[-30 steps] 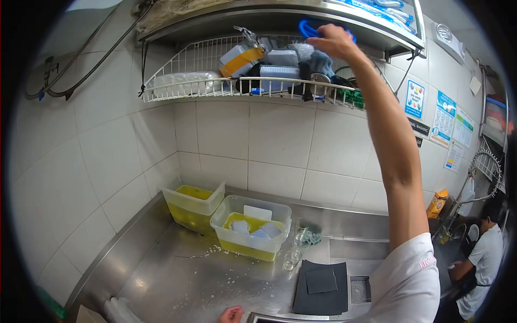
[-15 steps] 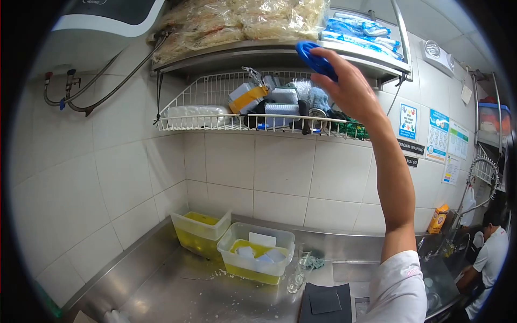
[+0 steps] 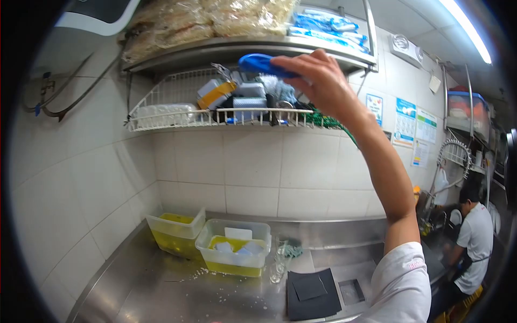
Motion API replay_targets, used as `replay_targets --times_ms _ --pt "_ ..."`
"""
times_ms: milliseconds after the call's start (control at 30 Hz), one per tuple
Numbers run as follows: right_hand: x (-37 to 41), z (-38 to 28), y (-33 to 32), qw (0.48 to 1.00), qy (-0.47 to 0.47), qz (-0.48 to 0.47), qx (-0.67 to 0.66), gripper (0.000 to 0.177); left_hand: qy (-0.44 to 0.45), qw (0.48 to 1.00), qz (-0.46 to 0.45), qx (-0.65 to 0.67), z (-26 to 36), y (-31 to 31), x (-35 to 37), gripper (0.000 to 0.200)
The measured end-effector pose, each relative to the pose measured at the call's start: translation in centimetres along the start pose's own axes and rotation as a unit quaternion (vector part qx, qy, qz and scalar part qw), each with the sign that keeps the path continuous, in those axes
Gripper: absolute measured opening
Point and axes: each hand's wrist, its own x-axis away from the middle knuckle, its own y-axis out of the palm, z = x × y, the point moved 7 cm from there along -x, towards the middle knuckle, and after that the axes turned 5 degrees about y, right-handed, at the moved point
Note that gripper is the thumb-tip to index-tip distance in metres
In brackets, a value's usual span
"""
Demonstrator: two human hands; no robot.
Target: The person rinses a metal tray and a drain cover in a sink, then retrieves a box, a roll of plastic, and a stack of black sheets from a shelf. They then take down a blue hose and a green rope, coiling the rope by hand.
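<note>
Print on 4 wall notices (image 3: 405,121) and the sleeve (image 3: 401,280) (pink there) is too small to read.

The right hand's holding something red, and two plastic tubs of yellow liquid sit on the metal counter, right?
Not quite: the head view shows the right hand holding a blue object. Two plastic tubs of yellow liquid do sit on the metal counter.

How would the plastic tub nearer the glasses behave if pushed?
The plastic tub likely feels heavy, given the yellow liquid inside. Being open-topped, it may slosh if shoved hard. Its low, wide shape suggests sliding before tipping.
</note>
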Motion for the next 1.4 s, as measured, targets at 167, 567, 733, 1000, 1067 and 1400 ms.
replay_targets --times_ms 167,567,733,1000,1067,1400 --pt "2.8 10.9 0.7 0.95 0.302 -0.067 -0.032 0.046 -0.011 0.999 0.002 0.035 1.9 0.8 -2.6 0.024" --pt "7.9 21.2 7.6 0.94 0.339 -0.03 -0.002 0.056 0.075 0.994 -0.061 0.044 5.0 7.8 -10.7 0.019" --pt "9.0 4.7 1.7 0.975 0.04 0.083 -0.202 0.037 0.308 0.945 -0.084 0.073 27.2 11.2 -11.5 0.068" --pt "16.8 -12.7 4.2 0.861 -0.189 -0.231 -0.412 0.02 0.212 0.919 -0.087 0.322 32.8 17.8 -11.2 0.074" --pt "14.1 -5.3 5.8 0.881 -0.122 -0.279 -0.361 0.021 0.111 0.945 -0.082 0.295 25.8 19.1 -10.5 0.062" --pt "12.9 21.2 17.3 0.614 0.49 -0.611 0.094 0.058 -0.125 0.939 -0.011 0.319 7.9 17.5 -1.1 0.059"
